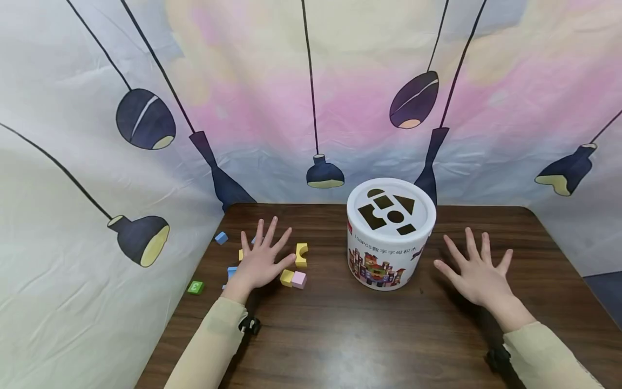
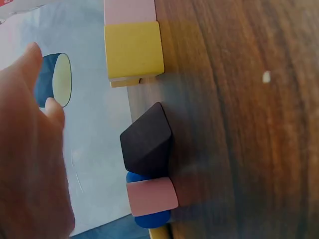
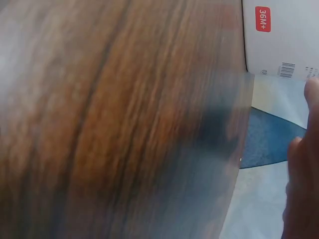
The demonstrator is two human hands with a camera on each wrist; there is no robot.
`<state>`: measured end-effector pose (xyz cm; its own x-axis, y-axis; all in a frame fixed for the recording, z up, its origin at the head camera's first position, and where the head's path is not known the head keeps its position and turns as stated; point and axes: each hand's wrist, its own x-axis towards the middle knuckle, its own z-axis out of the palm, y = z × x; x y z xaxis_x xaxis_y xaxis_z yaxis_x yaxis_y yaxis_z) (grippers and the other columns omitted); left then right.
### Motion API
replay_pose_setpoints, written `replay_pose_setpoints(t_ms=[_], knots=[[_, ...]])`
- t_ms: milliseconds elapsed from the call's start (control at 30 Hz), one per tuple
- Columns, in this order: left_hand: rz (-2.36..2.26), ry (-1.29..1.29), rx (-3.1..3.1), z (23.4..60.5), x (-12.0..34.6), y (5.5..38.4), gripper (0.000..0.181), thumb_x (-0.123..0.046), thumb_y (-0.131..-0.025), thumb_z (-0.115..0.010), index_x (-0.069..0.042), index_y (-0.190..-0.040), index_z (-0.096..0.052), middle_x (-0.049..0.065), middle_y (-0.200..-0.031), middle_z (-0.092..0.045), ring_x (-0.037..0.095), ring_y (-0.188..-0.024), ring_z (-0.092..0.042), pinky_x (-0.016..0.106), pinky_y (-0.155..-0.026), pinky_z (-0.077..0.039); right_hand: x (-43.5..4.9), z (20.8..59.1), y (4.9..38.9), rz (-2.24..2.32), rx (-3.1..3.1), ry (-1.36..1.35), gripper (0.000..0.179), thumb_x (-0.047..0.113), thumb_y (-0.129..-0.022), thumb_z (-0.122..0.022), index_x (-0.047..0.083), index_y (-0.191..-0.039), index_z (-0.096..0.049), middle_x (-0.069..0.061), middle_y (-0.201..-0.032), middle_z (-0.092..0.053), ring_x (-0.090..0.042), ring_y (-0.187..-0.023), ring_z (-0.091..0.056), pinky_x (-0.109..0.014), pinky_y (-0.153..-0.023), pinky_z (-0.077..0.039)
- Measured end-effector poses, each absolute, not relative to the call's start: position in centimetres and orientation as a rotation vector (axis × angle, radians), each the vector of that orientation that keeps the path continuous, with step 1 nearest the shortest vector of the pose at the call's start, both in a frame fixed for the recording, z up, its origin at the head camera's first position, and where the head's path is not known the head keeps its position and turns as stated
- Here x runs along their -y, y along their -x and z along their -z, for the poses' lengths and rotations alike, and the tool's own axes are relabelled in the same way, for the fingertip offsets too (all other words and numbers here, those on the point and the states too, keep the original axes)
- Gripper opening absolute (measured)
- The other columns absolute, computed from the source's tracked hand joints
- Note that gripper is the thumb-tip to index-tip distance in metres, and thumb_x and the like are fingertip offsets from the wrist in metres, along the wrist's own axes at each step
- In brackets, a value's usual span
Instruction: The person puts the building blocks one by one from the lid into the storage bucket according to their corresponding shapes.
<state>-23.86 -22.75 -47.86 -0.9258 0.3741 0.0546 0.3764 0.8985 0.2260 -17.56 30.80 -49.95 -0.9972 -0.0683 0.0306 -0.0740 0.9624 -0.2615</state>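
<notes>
My left hand (image 1: 261, 263), fingers spread, is over a group of small blocks at the table's left side and hides some of them. Beside its thumb lie a yellow block (image 1: 287, 278), a pink block (image 1: 298, 280) and a yellow block with a curved notch (image 1: 302, 255). The left wrist view shows a dark angular block (image 2: 147, 142) and a pink block (image 2: 152, 197) against blue pieces. My right hand (image 1: 478, 274) is spread too, holding nothing, to the right of a white bucket (image 1: 374, 265) whose lid (image 1: 359, 194) has shaped holes.
A green block with a number (image 1: 196, 287) and a small blue block (image 1: 221, 237) lie near the left edge of the brown wooden table (image 1: 340, 335). Behind the table hangs a cloth (image 1: 272, 97) printed with lamps.
</notes>
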Motion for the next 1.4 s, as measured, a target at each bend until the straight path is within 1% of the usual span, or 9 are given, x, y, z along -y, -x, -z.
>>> replay_pose_setpoints(t_ms=[100,200,333,433,533,633,833,1100,1400], knots=[[0.449,0.643,3.002,48.1,23.4,23.6,0.079,-0.067,-0.107,-0.048,-0.028,-0.172,-0.026,0.002,-0.180,0.010,0.034,-0.164,0.012,0.077,-0.120,0.009,-30.6,49.6,18.0,-0.481,3.052,-0.159,0.085,0.069,-0.107,-0.044,0.019,-0.172,-0.023,-0.035,-0.173,-0.002,-0.059,-0.156,0.012,-0.090,-0.107,0.008],[0.606,0.670,2.936,48.3,24.4,23.1,0.076,-0.062,-0.108,-0.053,-0.021,-0.170,-0.035,0.005,-0.180,-0.006,0.033,-0.165,-0.006,0.075,-0.123,-0.005,-30.4,49.0,18.6,-0.589,2.984,-0.217,0.078,0.062,-0.110,-0.048,0.013,-0.168,-0.035,-0.038,-0.168,-0.020,-0.061,-0.156,-0.009,-0.087,-0.110,-0.013],[0.845,0.648,2.840,48.4,26.2,22.2,0.065,-0.052,-0.108,-0.060,-0.014,-0.161,-0.050,0.010,-0.171,-0.036,0.033,-0.148,-0.050,0.062,-0.116,-0.041,-30.3,47.9,19.3,-0.820,2.812,-0.263,0.064,0.047,-0.112,-0.056,0.005,-0.160,-0.050,-0.035,-0.160,-0.042,-0.059,-0.148,-0.035,-0.080,-0.108,-0.033],[0.938,0.610,2.771,48.5,28.1,21.7,0.057,-0.044,-0.108,-0.065,-0.012,-0.155,-0.059,0.012,-0.161,-0.052,0.034,-0.134,-0.063,0.058,-0.105,-0.053,-30.0,46.8,19.5,-1.000,2.659,-0.225,0.053,0.039,-0.111,-0.060,0.009,-0.156,-0.057,-0.028,-0.152,-0.056,-0.044,-0.137,-0.056,-0.059,-0.103,-0.050],[0.966,0.568,2.735,48.2,30.1,21.2,0.051,-0.035,-0.107,-0.070,-0.007,-0.149,-0.064,0.013,-0.154,-0.059,0.037,-0.135,-0.062,0.060,-0.104,-0.053,-29.3,45.2,19.6,-1.219,2.499,-0.183,0.047,0.033,-0.112,-0.061,0.013,-0.154,-0.060,-0.020,-0.148,-0.063,-0.015,-0.126,-0.064,-0.027,-0.097,-0.052],[0.939,0.522,2.737,47.9,32.2,20.7,0.044,-0.026,-0.103,-0.076,-0.001,-0.140,-0.071,0.015,-0.148,-0.064,0.041,-0.134,-0.061,0.063,-0.103,-0.052,-28.4,43.7,19.6,-1.423,2.341,-0.212,0.045,0.025,-0.112,-0.060,0.010,-0.154,-0.059,-0.010,-0.149,-0.064,0.004,-0.123,-0.059,-0.008,-0.095,-0.045],[0.952,0.377,2.782,47.9,36.2,19.3,0.032,-0.020,-0.097,-0.082,-0.003,-0.125,-0.077,0.015,-0.130,-0.074,0.041,-0.121,-0.068,0.064,-0.096,-0.056,-26.8,41.8,19.7,-1.567,2.193,-0.348,0.049,0.010,-0.109,-0.063,0.006,-0.157,-0.054,0.004,-0.150,-0.062,0.001,-0.132,-0.056,-0.011,-0.100,-0.046],[0.984,0.401,2.804,48.3,39.2,17.8,0.048,-0.005,-0.092,-0.084,0.000,-0.137,-0.069,0.016,-0.134,-0.071,0.044,-0.121,-0.067,0.065,-0.096,-0.054,-25.7,41.3,20.0,-1.628,2.221,-0.439,0.059,0.007,-0.108,-0.063,0.010,-0.164,-0.045,-0.012,-0.163,-0.049,-0.001,-0.134,-0.053,-0.012,-0.099,-0.048],[0.998,0.427,2.939,49.2,38.2,18.1,0.068,-0.022,-0.089,-0.091,-0.005,-0.148,-0.062,0.016,-0.148,-0.062,0.044,-0.137,-0.056,0.068,-0.110,-0.044,-25.2,41.9,20.4,-1.809,2.197,-0.511,0.061,0.004,-0.109,-0.058,0.006,-0.166,-0.037,-0.017,-0.170,-0.037,0.002,-0.140,-0.047,-0.011,-0.101,-0.045]])
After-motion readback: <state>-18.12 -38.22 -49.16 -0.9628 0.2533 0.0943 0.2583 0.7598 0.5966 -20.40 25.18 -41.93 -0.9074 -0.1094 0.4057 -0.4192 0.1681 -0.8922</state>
